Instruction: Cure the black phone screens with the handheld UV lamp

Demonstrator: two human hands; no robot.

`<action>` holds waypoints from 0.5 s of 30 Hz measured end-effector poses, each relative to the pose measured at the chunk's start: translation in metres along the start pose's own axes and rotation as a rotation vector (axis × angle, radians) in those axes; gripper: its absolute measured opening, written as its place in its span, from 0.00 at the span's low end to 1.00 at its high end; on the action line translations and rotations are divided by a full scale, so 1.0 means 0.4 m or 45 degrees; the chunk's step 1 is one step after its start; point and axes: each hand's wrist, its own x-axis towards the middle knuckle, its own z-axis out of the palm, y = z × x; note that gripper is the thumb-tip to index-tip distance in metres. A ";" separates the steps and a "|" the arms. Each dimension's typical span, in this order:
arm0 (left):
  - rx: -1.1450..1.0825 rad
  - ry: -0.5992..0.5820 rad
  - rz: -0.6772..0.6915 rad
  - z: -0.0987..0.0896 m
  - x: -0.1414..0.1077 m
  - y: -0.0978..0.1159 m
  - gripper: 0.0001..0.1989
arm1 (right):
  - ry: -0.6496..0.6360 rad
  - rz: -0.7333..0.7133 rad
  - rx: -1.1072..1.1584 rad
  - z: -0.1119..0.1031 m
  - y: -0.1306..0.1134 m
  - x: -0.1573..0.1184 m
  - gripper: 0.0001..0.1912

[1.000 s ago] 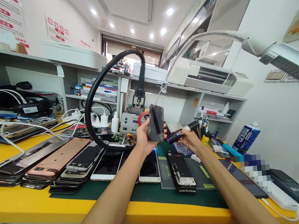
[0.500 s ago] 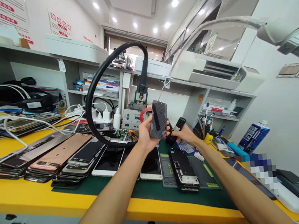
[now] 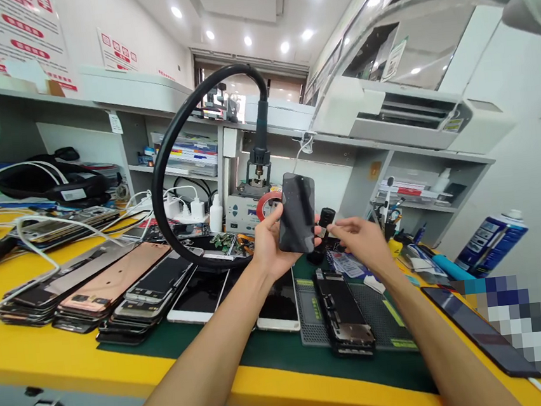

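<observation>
My left hand (image 3: 271, 244) is wrapped round a dark smartphone (image 3: 296, 213), held upright above the bench with its glossy front toward me. Smudges and reflections show on the glass. Just right of the phone stands a black flashlight-like cylinder (image 3: 328, 215), partly hidden behind my left fingertips. My right hand (image 3: 362, 239) hovers beside it, fingers bent and slightly apart, apparently holding nothing. Below lies a stack of phone screen parts (image 3: 346, 317) on a grey mat (image 3: 381, 317). White-framed phones (image 3: 277, 301) lie under my left forearm.
Stacks of phone panels (image 3: 115, 275) cover the left of the yellow bench (image 3: 137, 366). A thick black hose (image 3: 155, 176) arches over them. Rightward are a blue spray can (image 3: 492, 242) and a dark tablet-like device (image 3: 484, 332). Shelving (image 3: 383, 179) closes off the back.
My right hand has let go of the black cylinder and drawn off to the right. The cylinder now stands more upright. The phone in my left hand has tilted, changing its reflections.
</observation>
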 end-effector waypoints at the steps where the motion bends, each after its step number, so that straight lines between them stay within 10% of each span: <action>1: 0.063 0.022 0.017 0.004 0.002 -0.006 0.26 | 0.044 -0.061 0.046 -0.008 -0.018 -0.024 0.23; 15: 0.826 0.231 0.318 0.030 0.011 -0.068 0.27 | -0.344 -0.224 0.366 -0.002 -0.044 -0.130 0.32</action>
